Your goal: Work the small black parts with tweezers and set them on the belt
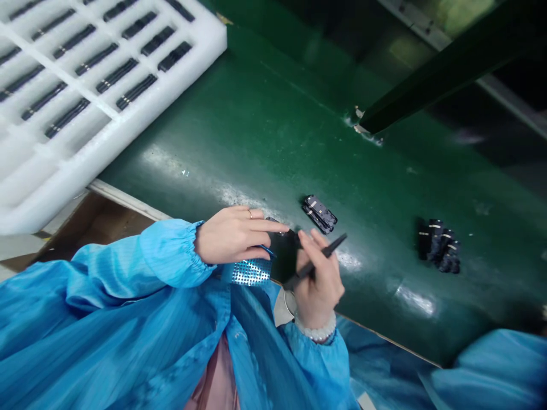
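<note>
My left hand (239, 233) reaches in from the left, a ring on one finger. Its thumb and fingers are closed on a shiny blue dotted sheet (250, 272), which hangs below the thumb. The index finger stretches out to a small dark part (277, 223) on the green table, mostly covered by my hands. My right hand (318, 279) is closed around a slim black tool (335, 246) that slants across the palm; its lower end is blurred, and its exact kind is unclear. Just beyond my fingers lie black electronic modules (319, 213), side by side.
At the upper left, a white foam tray (171, 91) holds rows of black modules in slots. Several black parts (440, 245) lie grouped on the green table (256, 125) to the right. A dark post (410, 85) stands at the back. Another person's blue sleeve (496, 370) shows lower right.
</note>
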The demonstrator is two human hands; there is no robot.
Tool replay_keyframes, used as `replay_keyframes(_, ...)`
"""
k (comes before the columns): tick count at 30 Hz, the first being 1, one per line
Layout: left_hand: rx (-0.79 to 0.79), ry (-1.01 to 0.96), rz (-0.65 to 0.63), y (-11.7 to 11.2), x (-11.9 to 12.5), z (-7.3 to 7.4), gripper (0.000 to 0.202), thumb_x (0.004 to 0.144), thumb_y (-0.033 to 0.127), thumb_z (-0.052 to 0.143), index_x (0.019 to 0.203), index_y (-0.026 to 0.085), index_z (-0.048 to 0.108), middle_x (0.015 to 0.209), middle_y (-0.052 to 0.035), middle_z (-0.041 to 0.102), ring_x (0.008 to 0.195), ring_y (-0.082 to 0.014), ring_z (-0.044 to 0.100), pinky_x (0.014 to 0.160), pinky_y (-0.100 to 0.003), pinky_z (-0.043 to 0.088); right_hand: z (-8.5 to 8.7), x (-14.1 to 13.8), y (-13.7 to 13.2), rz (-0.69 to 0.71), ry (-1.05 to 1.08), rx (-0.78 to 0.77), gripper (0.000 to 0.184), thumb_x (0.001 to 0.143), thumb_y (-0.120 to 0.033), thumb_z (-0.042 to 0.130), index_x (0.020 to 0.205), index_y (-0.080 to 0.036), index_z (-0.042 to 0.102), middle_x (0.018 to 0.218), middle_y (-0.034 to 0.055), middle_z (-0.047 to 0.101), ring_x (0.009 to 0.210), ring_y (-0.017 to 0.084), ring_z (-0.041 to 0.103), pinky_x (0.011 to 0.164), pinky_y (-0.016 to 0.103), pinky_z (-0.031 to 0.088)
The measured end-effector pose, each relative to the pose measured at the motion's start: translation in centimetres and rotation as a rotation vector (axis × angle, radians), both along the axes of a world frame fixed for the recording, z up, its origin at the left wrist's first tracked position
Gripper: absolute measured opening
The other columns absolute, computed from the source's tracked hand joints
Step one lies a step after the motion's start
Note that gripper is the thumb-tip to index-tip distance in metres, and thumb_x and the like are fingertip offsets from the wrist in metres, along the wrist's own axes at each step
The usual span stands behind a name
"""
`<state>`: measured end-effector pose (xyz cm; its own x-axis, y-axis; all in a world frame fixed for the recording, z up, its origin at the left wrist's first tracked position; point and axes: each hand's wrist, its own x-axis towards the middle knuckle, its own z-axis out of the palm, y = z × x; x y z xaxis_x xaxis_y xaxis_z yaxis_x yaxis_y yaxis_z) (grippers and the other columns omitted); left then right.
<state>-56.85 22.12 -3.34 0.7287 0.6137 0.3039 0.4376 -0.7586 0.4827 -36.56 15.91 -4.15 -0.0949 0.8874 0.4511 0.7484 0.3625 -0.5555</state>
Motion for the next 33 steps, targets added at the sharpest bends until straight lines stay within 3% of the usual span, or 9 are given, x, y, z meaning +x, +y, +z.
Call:
replay_keyframes(3, -0.119, -0.219, -0.028, 0.1, -0.6, 0.2, 0.021, 0.087, 0.036, 0.059, 0.08, 0.017, 0.066, 0.113, -0.0044, 0.066, 0.088, -0.0133, 0.063, 0.082, -0.024, 0.047, 0.6, -0.4, 1.6, 0.148, -0.194, -0.085, 0.023, 0.084, -0.012, 0.056, 0.106, -0.019, 0.058, 0.114, 0.0105, 0.066, 0.117, 0.025, 0.055, 0.095, 0.044, 0.049)
replay_keyframes(7, -0.246, -0.373, -0.01, 0.1, -1.3, 0.6, 0.018, 0.085, 0.031, 0.062, 0.077, 0.015, 0.065, 0.099, -0.007, 0.07, 0.088, -0.0127, 0.064, 0.084, -0.022, 0.048, 1.9, -0.9, 3.2, 0.215, -0.275, -0.14, 0.015, 0.086, -0.011, 0.05, 0.097, -0.018, 0.057, 0.094, 0.0086, 0.067, 0.095, 0.021, 0.06, 0.083, 0.038, 0.052)
replay_keyframes(10, -0.264, -0.349, 0.0, 0.1, -1.4, 0.5, 0.015, 0.083, 0.028, 0.065, 0.077, 0.015, 0.064, 0.1, -0.0071, 0.069, 0.088, -0.0132, 0.064, 0.084, -0.023, 0.048, 2.7, 0.1, 4.4, 0.232, -0.27, -0.08, 0.014, 0.085, -0.013, 0.053, 0.098, -0.019, 0.053, 0.09, 0.0075, 0.064, 0.092, 0.02, 0.059, 0.081, 0.037, 0.052)
replay_keyframes(13, -0.268, -0.312, 0.004, 0.0, -1.4, 0.3, 0.015, 0.084, 0.029, 0.064, 0.077, 0.015, 0.064, 0.101, -0.0061, 0.069, 0.088, -0.0131, 0.065, 0.085, -0.023, 0.047, 2.7, 2.1, 5.9, 0.118, -0.24, 0.017, 0.021, 0.082, -0.016, 0.057, 0.102, -0.02, 0.051, 0.094, 0.0071, 0.063, 0.098, 0.022, 0.057, 0.085, 0.04, 0.051)
replay_keyframes(17, -0.256, -0.257, 0.016, -0.1, -1.5, 0.2, 0.02, 0.087, 0.034, 0.059, 0.077, 0.017, 0.063, 0.101, -0.005, 0.069, 0.088, -0.013, 0.065, 0.086, -0.023, 0.047, 1.6, 3.4, 7.1, 0.093, -0.292, -0.076, 0.028, 0.081, -0.021, 0.06, 0.106, -0.019, 0.051, 0.107, 0.0111, 0.062, 0.103, 0.023, 0.058, 0.087, 0.04, 0.051)
replay_keyframes(20, -0.245, -0.214, 0.026, 0.0, -1.7, 0.2, 0.022, 0.089, 0.036, 0.056, 0.077, 0.018, 0.063, 0.101, -0.0041, 0.069, 0.088, -0.0131, 0.065, 0.085, -0.023, 0.048, 0.9, 3.4, 7.1, 0.092, -0.292, -0.12, 0.021, 0.084, -0.021, 0.057, 0.104, -0.02, 0.052, 0.11, 0.0101, 0.063, 0.104, 0.019, 0.059, 0.088, 0.034, 0.05)
replay_keyframes(24, -0.23, -0.181, 0.014, 0.2, -2.0, -0.3, 0.019, 0.088, 0.035, 0.057, 0.079, 0.02, 0.064, 0.106, -0.0028, 0.068, 0.09, -0.0141, 0.065, 0.084, -0.024, 0.049, 0.4, 6.3, 7.2, -0.075, -0.363, -0.087, 0.01, 0.085, -0.02, 0.055, 0.095, -0.022, 0.056, 0.1, 0.0055, 0.064, 0.095, 0.016, 0.06, 0.085, 0.027, 0.049)
replay_keyframes(29, -0.221, -0.157, 0.001, 0.2, -2.2, -0.7, 0.016, 0.087, 0.034, 0.058, 0.08, 0.021, 0.065, 0.107, -0.0018, 0.067, 0.094, -0.0157, 0.065, 0.083, -0.024, 0.049, -0.4, 14.3, 7.3, -0.446, -0.387, -0.007, 0.01, 0.084, -0.021, 0.051, 0.09, -0.018, 0.058, 0.094, 0.0106, 0.062, 0.09, 0.022, 0.056, 0.083, 0.036, 0.046)
replay_keyframes(33, -0.226, -0.161, 0.008, 0.2, -2.1, -0.7, 0.016, 0.086, 0.034, 0.058, 0.08, 0.021, 0.065, 0.107, -0.0025, 0.067, 0.095, -0.0162, 0.065, 0.083, -0.024, 0.05, -1.0, 18.0, 6.9, -0.599, -0.416, 0.03, 0.009, 0.081, -0.025, 0.055, 0.084, -0.018, 0.06, 0.085, 0.0106, 0.062, 0.088, 0.025, 0.053, 0.083, 0.039, 0.042)
